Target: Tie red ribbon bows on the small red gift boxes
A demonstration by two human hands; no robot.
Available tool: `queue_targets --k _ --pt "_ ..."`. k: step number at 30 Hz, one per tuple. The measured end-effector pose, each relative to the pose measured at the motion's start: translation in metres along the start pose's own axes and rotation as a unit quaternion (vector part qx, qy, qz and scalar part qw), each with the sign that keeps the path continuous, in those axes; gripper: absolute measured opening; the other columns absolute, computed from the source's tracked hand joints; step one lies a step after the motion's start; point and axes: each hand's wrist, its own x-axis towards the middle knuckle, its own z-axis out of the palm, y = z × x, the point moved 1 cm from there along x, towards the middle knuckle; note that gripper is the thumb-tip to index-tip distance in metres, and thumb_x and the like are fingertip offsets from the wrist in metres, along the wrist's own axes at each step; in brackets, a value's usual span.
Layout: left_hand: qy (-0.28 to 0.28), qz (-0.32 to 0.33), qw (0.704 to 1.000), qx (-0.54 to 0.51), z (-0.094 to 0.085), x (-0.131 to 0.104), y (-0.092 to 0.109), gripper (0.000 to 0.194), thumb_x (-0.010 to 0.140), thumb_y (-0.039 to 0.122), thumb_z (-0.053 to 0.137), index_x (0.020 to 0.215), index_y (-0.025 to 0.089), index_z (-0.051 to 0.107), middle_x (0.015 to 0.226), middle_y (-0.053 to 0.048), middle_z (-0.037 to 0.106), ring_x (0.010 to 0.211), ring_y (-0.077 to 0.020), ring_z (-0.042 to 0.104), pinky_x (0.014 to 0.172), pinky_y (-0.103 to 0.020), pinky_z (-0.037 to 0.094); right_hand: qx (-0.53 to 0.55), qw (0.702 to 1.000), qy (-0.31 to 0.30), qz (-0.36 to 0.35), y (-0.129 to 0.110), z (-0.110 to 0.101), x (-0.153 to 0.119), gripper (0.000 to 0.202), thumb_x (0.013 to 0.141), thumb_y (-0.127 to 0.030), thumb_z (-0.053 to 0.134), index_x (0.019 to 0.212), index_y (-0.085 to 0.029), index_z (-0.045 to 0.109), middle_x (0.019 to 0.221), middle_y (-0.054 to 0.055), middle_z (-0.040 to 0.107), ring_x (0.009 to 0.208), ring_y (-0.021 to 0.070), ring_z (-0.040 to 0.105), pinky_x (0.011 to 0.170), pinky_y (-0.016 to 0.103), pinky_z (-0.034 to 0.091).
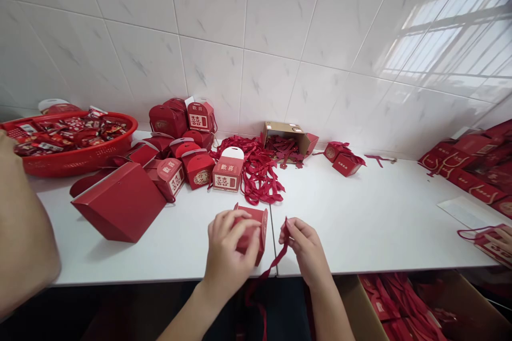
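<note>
I have the left hand (232,249) curled against a small red box (256,213) near the front edge of the white table (360,234), though from here I cannot tell whether it grips; apart from it, the right hand (304,248) pinches a red ribbon (280,256) that trails below the edge. Beyond them I see a heap of loose ribbons (254,155), then an open carton (285,128) by the tiled wall (272,16).

A red basket (80,164) of wrapped packets (68,138) sits at left; grey-veined white tiles (276,5) span the top, a window's reflection (436,26) bright at upper right.
</note>
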Motion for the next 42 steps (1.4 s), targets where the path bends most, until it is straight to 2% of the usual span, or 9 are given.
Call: queue_targets --k 2,5,9,14,28,36,38,40,42 --pt "-0.017 -0.009 0.998 0.062 0.000 0.008 -0.010 0.015 0.082 0.020 0.052 0.085 0.023 0.067 0.100 -0.006 0.063 0.100 -0.0263 0.053 0.088 -0.045 0.034 -0.069 0.996 -0.051 0.017 -0.005 0.001 0.013 0.032 0.079 -0.043 0.062 0.063 -0.017 0.054 0.058 -0.003 0.049 0.056 0.0102 0.044 0.057 0.024 0.035" --pt "-0.084 -0.010 0.993 0.088 0.004 0.018 -0.018 0.021 0.081 0.018 0.051 0.089 0.026 0.069 0.107 -0.005 0.064 0.104 -0.0274 0.053 0.089 -0.047 0.032 -0.151 0.981 -0.116 0.037 -0.010 0.006 0.024 0.033 0.080 -0.041 0.057 0.059 -0.018 0.048 0.051 -0.005 0.043 0.051 0.0092 0.036 0.053 0.024 0.029" --pt "-0.120 0.007 0.989 0.081 0.009 0.023 -0.018 0.025 0.083 0.017 0.050 0.093 0.028 0.070 0.112 -0.004 0.064 0.108 -0.0279 0.050 0.091 -0.049 0.029 -0.201 0.966 -0.153 0.051 -0.013 0.012 0.032 0.033 0.081 -0.040 0.052 0.057 -0.018 0.044 0.051 -0.006 0.039 0.050 0.0089 0.032 0.052 0.025 0.025" --pt "-0.134 0.018 0.988 0.069 0.011 0.025 -0.016 0.025 0.083 0.016 0.050 0.091 0.028 0.070 0.115 -0.003 0.064 0.112 -0.0283 0.046 0.092 -0.051 0.027 -0.222 0.959 -0.164 0.061 -0.014 0.014 0.035 0.033 0.081 -0.038 0.051 0.055 -0.019 0.042 0.050 -0.006 0.036 0.049 0.0083 0.028 0.050 0.026 0.021" --pt "-0.152 -0.009 0.988 0.033 0.012 0.025 -0.019 0.020 0.085 0.021 0.051 0.089 0.027 0.070 0.113 -0.003 0.065 0.113 -0.0266 0.046 0.094 -0.050 0.027 -0.243 0.954 -0.166 0.051 -0.014 0.016 0.040 0.033 0.082 -0.038 0.049 0.055 -0.019 0.041 0.050 -0.007 0.029 0.049 0.0083 0.023 0.048 0.026 0.018" --pt "-0.150 -0.007 0.988 0.026 0.014 0.025 -0.019 0.018 0.082 0.017 0.051 0.080 0.023 0.068 0.109 -0.005 0.066 0.111 -0.0280 0.047 0.093 -0.054 0.029 -0.264 0.949 -0.172 0.025 -0.014 0.019 0.037 0.032 0.084 -0.039 0.048 0.061 -0.018 0.048 0.054 -0.006 0.035 0.052 0.0098 0.032 0.050 0.025 0.025" --pt "-0.147 -0.014 0.989 0.007 0.015 0.026 -0.019 0.016 0.081 0.016 0.051 0.078 0.022 0.065 0.106 -0.005 0.066 0.109 -0.0273 0.049 0.093 -0.053 0.033 -0.289 0.947 -0.136 -0.016 -0.014 0.017 0.035 0.026 0.084 -0.040 0.051 0.070 -0.018 0.053 0.064 -0.002 0.048 0.060 0.0127 0.044 0.055 0.025 0.034" --pt "-0.134 -0.023 0.990 -0.042 0.015 0.027 -0.020 0.015 0.082 0.016 0.049 0.080 0.020 0.063 0.103 -0.007 0.065 0.106 -0.0250 0.052 0.091 -0.047 0.039 -0.324 0.938 -0.081 -0.092 -0.017 0.017 0.032 0.022 0.082 -0.040 0.055 0.089 -0.019 0.058 0.090 0.004 0.059 0.084 0.0185 0.054 0.069 0.029 0.043" --pt "-0.103 -0.035 0.989 -0.102 0.012 0.028 -0.019 0.013 0.084 0.017 0.047 0.082 0.020 0.060 0.104 -0.007 0.062 0.104 -0.0221 0.054 0.091 -0.041 0.044 -0.342 0.922 -0.068 -0.169 -0.021 0.021 0.029 0.030 0.083 -0.038 0.056 0.108 -0.022 0.057 0.115 0.008 0.056 0.106 0.0222 0.051 0.085 0.035 0.043"
